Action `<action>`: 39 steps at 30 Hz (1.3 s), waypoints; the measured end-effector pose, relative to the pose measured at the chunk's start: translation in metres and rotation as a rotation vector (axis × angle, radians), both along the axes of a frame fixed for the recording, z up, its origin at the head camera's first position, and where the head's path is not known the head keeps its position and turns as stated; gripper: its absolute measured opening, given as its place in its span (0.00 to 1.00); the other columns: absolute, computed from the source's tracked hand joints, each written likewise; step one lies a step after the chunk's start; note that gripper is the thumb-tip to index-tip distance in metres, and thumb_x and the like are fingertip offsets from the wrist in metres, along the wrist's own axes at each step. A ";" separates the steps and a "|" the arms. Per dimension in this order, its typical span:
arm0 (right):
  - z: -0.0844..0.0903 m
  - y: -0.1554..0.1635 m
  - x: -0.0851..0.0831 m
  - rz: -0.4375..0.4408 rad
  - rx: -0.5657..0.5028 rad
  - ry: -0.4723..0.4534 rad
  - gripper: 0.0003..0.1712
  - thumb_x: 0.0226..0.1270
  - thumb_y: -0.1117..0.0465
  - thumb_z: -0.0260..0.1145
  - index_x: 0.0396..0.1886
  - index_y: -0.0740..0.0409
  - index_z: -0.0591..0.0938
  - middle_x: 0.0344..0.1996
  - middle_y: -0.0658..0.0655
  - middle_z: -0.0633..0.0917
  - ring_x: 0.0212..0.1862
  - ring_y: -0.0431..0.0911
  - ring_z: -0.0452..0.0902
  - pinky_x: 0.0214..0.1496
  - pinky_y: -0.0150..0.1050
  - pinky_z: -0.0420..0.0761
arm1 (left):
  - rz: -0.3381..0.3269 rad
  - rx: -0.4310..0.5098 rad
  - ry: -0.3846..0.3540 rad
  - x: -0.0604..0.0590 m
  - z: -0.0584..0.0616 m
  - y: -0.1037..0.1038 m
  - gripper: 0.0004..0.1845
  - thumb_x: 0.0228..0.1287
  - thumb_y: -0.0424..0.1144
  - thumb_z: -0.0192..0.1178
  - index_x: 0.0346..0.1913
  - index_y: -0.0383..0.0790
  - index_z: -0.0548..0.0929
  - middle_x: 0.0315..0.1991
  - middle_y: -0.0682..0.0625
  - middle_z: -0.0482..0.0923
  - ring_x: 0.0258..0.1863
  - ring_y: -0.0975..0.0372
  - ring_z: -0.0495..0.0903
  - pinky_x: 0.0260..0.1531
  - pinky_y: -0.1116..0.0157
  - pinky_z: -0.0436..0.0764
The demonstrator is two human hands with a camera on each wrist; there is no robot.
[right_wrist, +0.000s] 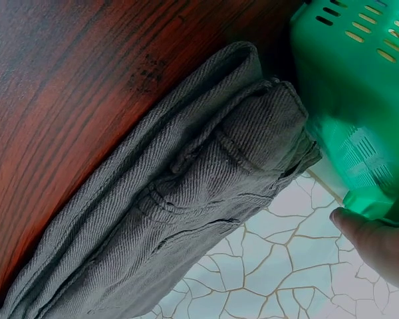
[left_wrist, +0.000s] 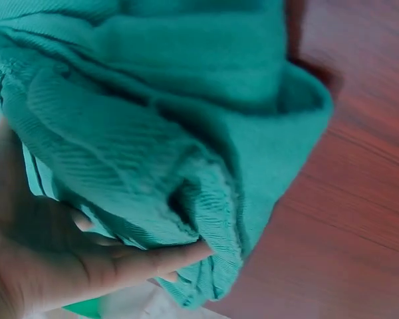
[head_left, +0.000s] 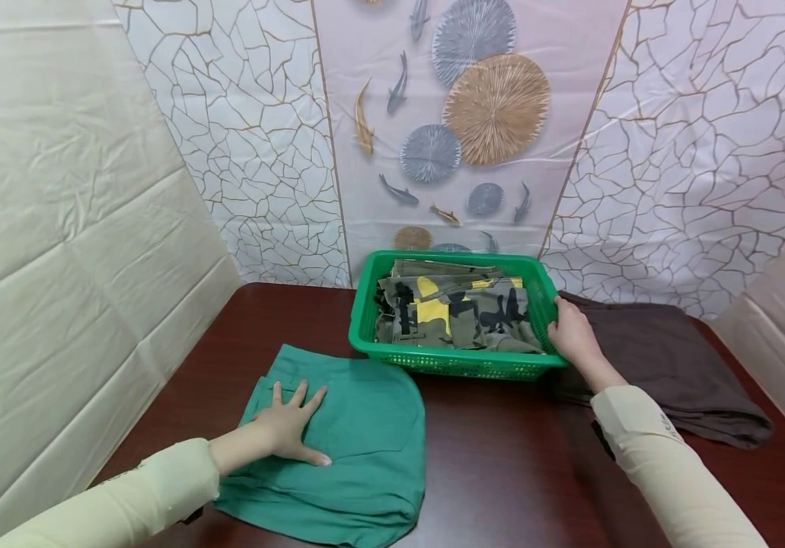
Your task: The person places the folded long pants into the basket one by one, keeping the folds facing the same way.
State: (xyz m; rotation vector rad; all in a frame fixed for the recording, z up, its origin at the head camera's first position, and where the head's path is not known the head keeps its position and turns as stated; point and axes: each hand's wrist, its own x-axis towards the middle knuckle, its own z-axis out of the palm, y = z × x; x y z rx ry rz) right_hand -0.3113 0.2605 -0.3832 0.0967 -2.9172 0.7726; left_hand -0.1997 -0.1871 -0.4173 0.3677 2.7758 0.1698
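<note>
My left hand (head_left: 289, 426) lies flat with spread fingers on a folded green garment (head_left: 371, 457) at the table's front left. In the left wrist view the same hand (left_wrist: 53, 266) sits under ribbed green cloth (left_wrist: 186, 100). My right hand (head_left: 570, 333) grips the right rim of a green plastic basket (head_left: 461, 365), which holds folded camouflage clothes (head_left: 461, 312). In the right wrist view a finger of the right hand (right_wrist: 379, 246) touches the basket's (right_wrist: 359, 86) corner, next to a folded brown garment (right_wrist: 186, 199).
The brown garment (head_left: 680, 358) lies on the dark red wooden table (head_left: 502, 472) right of the basket, under my right forearm. Sheeted walls close in at the back and both sides. Bare tabletop (left_wrist: 359, 199) shows between the green garment and my right sleeve.
</note>
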 end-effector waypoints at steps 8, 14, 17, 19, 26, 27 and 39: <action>-0.001 0.000 0.000 0.015 -0.002 0.013 0.31 0.68 0.72 0.44 0.68 0.81 0.51 0.64 0.82 0.57 0.49 0.68 0.69 0.39 0.53 0.71 | 0.008 -0.068 -0.030 0.004 -0.003 0.029 0.61 0.41 0.71 0.65 0.75 0.48 0.51 0.74 0.36 0.48 0.68 0.27 0.45 0.33 0.40 0.79; -0.004 -0.001 -0.002 0.027 -0.006 0.022 0.31 0.68 0.72 0.44 0.68 0.81 0.51 0.65 0.81 0.57 0.47 0.67 0.70 0.39 0.53 0.71 | -0.028 -0.120 -0.010 0.003 -0.009 0.055 0.61 0.39 0.76 0.62 0.75 0.52 0.50 0.74 0.39 0.49 0.68 0.29 0.48 0.31 0.40 0.80; -0.005 -0.002 -0.002 0.030 -0.013 0.020 0.31 0.68 0.72 0.44 0.69 0.80 0.51 0.65 0.81 0.57 0.45 0.66 0.70 0.38 0.51 0.70 | -0.043 -0.161 0.004 0.002 -0.010 0.068 0.62 0.38 0.78 0.60 0.75 0.53 0.50 0.74 0.40 0.49 0.68 0.30 0.50 0.28 0.43 0.81; -0.005 -0.002 -0.002 0.027 -0.011 0.021 0.31 0.68 0.72 0.44 0.69 0.80 0.51 0.65 0.81 0.57 0.47 0.67 0.70 0.39 0.52 0.71 | -0.052 -0.186 0.012 0.002 -0.011 0.077 0.62 0.37 0.79 0.58 0.75 0.53 0.50 0.74 0.40 0.50 0.68 0.30 0.51 0.27 0.44 0.82; -0.006 -0.003 -0.001 0.031 -0.002 0.019 0.31 0.68 0.72 0.44 0.68 0.81 0.51 0.63 0.82 0.59 0.51 0.70 0.69 0.42 0.56 0.73 | -0.089 -0.237 0.033 0.002 -0.015 0.111 0.62 0.35 0.82 0.54 0.75 0.56 0.49 0.74 0.41 0.51 0.67 0.31 0.53 0.24 0.47 0.83; -0.006 -0.003 -0.001 0.031 -0.004 0.015 0.31 0.68 0.72 0.44 0.68 0.81 0.51 0.63 0.82 0.59 0.51 0.70 0.69 0.42 0.56 0.73 | -0.095 -0.242 0.035 0.003 -0.016 0.115 0.62 0.35 0.82 0.54 0.75 0.57 0.49 0.74 0.42 0.51 0.67 0.30 0.53 0.24 0.48 0.83; -0.004 -0.001 -0.001 0.029 0.009 0.012 0.31 0.68 0.72 0.44 0.68 0.82 0.50 0.61 0.84 0.61 0.55 0.73 0.66 0.49 0.61 0.73 | -0.112 -0.287 0.095 0.004 -0.020 0.154 0.63 0.35 0.85 0.50 0.75 0.58 0.48 0.72 0.41 0.54 0.65 0.33 0.60 0.23 0.49 0.83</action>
